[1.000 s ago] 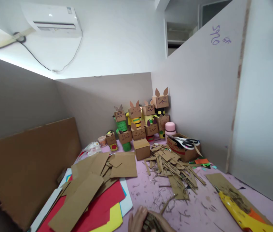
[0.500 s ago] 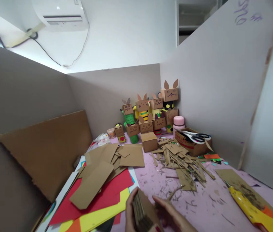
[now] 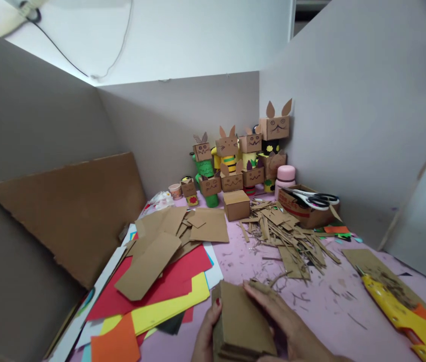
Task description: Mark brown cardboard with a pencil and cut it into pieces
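Both my hands hold a stack of brown cardboard pieces (image 3: pixel 241 319) at the bottom middle, above the pink table (image 3: pixel 322 301). My left hand (image 3: pixel 206 332) grips its left edge with the thumb on the side. My right hand (image 3: pixel 288 324) lies over its right side, fingers pressed along the top edge. A yellow glue gun (image 3: pixel 399 309) lies on a cardboard sheet at the lower right, away from both hands.
Loose cardboard sheets (image 3: pixel 168 236) lie on red, yellow and orange paper (image 3: pixel 160 301) at the left. Cardboard strips (image 3: pixel 284 234) are heaped mid-table. Box-headed cardboard figures (image 3: pixel 241 156) stand in the back corner. Scissors (image 3: pixel 316 198) rest on a small box. A large cardboard panel (image 3: pixel 70 211) leans left.
The view has tilted down. The cardboard stack has turned from edge-on to flat-faced between my hands, and more of both hands shows.
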### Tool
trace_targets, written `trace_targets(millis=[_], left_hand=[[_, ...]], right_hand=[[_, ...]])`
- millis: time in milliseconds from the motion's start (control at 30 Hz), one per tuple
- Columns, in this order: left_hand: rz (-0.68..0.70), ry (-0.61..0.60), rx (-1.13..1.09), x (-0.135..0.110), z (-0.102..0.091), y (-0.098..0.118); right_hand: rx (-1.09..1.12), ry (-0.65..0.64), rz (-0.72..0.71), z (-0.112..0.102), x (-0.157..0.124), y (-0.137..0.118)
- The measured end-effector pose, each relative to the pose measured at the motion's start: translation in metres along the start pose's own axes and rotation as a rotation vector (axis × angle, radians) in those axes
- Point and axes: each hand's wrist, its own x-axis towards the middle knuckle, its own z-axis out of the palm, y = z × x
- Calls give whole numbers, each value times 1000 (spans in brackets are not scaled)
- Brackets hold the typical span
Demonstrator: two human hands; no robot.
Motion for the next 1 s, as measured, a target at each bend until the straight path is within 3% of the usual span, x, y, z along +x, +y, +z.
trace_targets(millis=[167, 333, 500, 633, 733, 867, 933, 1000], left_hand=[[-194, -64, -118, -1, 11, 2], [-222, -77, -193, -8, 15, 8], [-207, -279, -233, -10, 29, 17], [-216, -338, -234, -9, 36, 20], [-225, -274, -254, -10, 36, 22], [-176, -90, -209, -9, 33, 27], [-61, 60, -118, -5, 29, 31], [148, 225, 34, 0, 22, 33]], right_hand=[[152, 72, -2, -3, 2, -13], [528, 215, 136, 0, 1, -26], [967, 333, 323, 0, 10, -33], [1064, 449, 420, -2, 17, -30], [997, 499, 462, -1, 17, -24], [923, 553, 483, -2, 18, -19], [911, 593, 470, -3, 20, -19], [906, 608, 455, -4, 21, -20]])
